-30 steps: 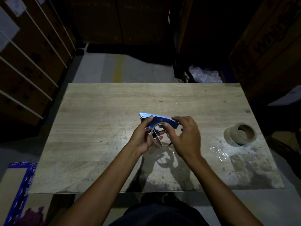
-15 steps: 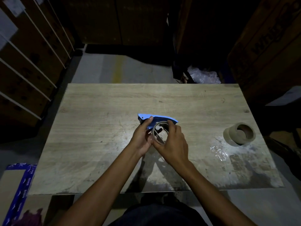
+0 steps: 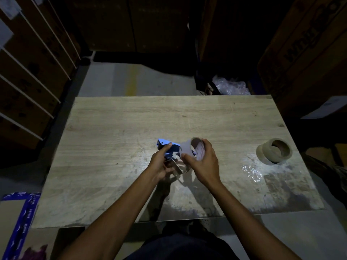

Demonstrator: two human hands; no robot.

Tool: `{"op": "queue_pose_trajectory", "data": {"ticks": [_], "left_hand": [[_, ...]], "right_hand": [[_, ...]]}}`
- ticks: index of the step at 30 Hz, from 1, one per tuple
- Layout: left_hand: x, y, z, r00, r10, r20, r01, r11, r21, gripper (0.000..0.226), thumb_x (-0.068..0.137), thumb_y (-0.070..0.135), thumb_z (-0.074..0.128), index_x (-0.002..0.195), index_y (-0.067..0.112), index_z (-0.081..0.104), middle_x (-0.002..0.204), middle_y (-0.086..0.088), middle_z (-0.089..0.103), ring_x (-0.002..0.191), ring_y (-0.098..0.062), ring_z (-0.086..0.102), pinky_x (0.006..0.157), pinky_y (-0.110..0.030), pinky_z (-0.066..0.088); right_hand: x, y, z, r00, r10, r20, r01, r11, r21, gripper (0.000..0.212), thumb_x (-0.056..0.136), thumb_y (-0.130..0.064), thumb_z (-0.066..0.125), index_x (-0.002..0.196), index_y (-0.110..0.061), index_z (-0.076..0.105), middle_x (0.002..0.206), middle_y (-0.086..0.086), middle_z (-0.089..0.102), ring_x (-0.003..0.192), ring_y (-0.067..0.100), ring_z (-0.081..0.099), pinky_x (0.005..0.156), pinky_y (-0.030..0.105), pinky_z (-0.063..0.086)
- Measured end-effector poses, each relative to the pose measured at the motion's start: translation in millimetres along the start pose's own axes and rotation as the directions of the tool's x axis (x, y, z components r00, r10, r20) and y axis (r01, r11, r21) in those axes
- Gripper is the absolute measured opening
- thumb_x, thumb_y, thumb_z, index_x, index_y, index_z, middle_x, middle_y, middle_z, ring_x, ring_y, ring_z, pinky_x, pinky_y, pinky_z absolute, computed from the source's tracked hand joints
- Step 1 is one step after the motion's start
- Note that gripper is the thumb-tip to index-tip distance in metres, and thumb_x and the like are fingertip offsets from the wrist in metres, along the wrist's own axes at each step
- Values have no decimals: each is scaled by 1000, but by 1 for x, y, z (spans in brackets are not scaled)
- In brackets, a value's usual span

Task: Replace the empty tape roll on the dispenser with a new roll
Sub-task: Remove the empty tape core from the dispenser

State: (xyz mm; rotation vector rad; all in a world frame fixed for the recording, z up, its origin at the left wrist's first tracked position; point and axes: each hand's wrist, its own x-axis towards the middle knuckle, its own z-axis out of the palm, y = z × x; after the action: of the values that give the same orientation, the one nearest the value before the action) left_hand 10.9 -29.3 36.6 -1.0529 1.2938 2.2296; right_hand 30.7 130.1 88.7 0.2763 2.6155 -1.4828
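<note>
One wooden table point(image 3: 116, 128), dim storeroom, cardboard boxes point(image 3: 308, 45) around.

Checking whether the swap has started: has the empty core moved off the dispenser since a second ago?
Yes. The right hand has pulled the empty core off the dispenser, toward the new roll.

My bench point(image 3: 116, 128) is a pale wood-grain top, clean toward its far edge and scuffed with dark, worn patches along its near edge and near right corner. A crumpled scrap of clear film point(image 3: 250, 170) lies on it toward the right edge. Beyond the far right corner a bag of bubble wrap point(image 3: 231, 87) sits on the floor among dark cardboard boxes point(image 3: 308, 45). Strapped cartons point(image 3: 28, 72) stack up past the left edge, and a blue-edged flat box point(image 3: 16, 218) lies on the floor off my near left corner.
</note>
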Motion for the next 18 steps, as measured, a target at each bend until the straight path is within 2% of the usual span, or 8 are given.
{"op": "queue_pose_trajectory", "data": {"ticks": [2, 4, 5, 8, 11, 13, 15, 18], "left_hand": [[3, 0, 2, 999, -30, -12, 30, 999, 45, 25, 91, 34, 69, 109, 17, 66, 98, -8, 66, 87, -25, 64, 86, -43, 56], [7, 2, 4, 999, -47, 5, 46, 995, 86, 25, 91, 32, 69, 108, 14, 68, 88, -6, 70, 75, -21, 66, 62, -28, 55], [10, 2, 3, 999, -50, 18, 48, 993, 107, 27, 90, 30, 71, 110, 11, 69, 85, -6, 72, 71, -20, 69, 56, -25, 53], [20, 0, 3, 996, -86, 37, 78, 983, 168, 33, 85, 24, 77, 112, 6, 70, 86, -9, 76, 70, -23, 71, 60, -29, 54], [27, -4, 5, 996, -84, 0, 82, 971, 225, 32, 84, 20, 78, 110, 3, 71, 85, -12, 73, 66, -22, 68, 59, -29, 54], [32, -7, 6, 997, -62, -35, 68, 970, 233, 38, 81, 19, 81, 108, -4, 71, 85, -16, 72, 68, -26, 67, 61, -31, 54], [35, -9, 9, 998, -41, -56, 53, 972, 227, 37, 78, 17, 84, 102, -9, 71, 82, -20, 71, 65, -28, 67, 57, -31, 56], [40, -16, 15, 989, 15, -144, 28, 956, 293, 30, 73, 18, 88, 82, -5, 71, 67, -16, 69, 51, -22, 64, 48, -28, 54]], "right_hand": [[3, 7, 3, 999, 21, -46, -22, 999, -25, 90, 65, -66, 71, 141, -25, 44, 140, -2, 55, 125, 16, 54, 100, 41, 49], [6, 14, 7, 998, 45, -52, -46, 999, -27, 89, 68, -64, 71, 142, -23, 44, 142, 0, 53, 127, 19, 52, 102, 39, 47], [8, 18, 9, 997, 62, -41, -63, 998, -3, 88, 72, -60, 73, 144, -21, 42, 145, 2, 51, 129, 20, 51, 102, 35, 45], [13, 25, 13, 991, 137, -2, -136, 985, 105, 79, 78, -47, 78, 144, -18, 43, 144, 5, 52, 128, 21, 52, 100, 31, 43], [19, 32, 19, 976, 218, 5, -214, 955, 207, 87, 66, -61, 75, 140, -27, 46, 139, 1, 56, 122, 21, 56, 98, 48, 53], [23, 39, 21, 966, 258, 19, -254, 932, 260, 90, 62, -65, 74, 139, -28, 46, 137, 1, 58, 120, 22, 59, 95, 51, 54], [26, 42, 19, 960, 279, 19, -272, 916, 294, 90, 62, -65, 74, 139, -26, 48, 134, 1, 59, 117, 22, 60, 95, 50, 54], [30, 46, 15, 951, 309, 22, -300, 904, 303, 87, 64, -62, 76, 138, -24, 49, 130, -1, 61, 114, 22, 62, 95, 49, 55]]}}
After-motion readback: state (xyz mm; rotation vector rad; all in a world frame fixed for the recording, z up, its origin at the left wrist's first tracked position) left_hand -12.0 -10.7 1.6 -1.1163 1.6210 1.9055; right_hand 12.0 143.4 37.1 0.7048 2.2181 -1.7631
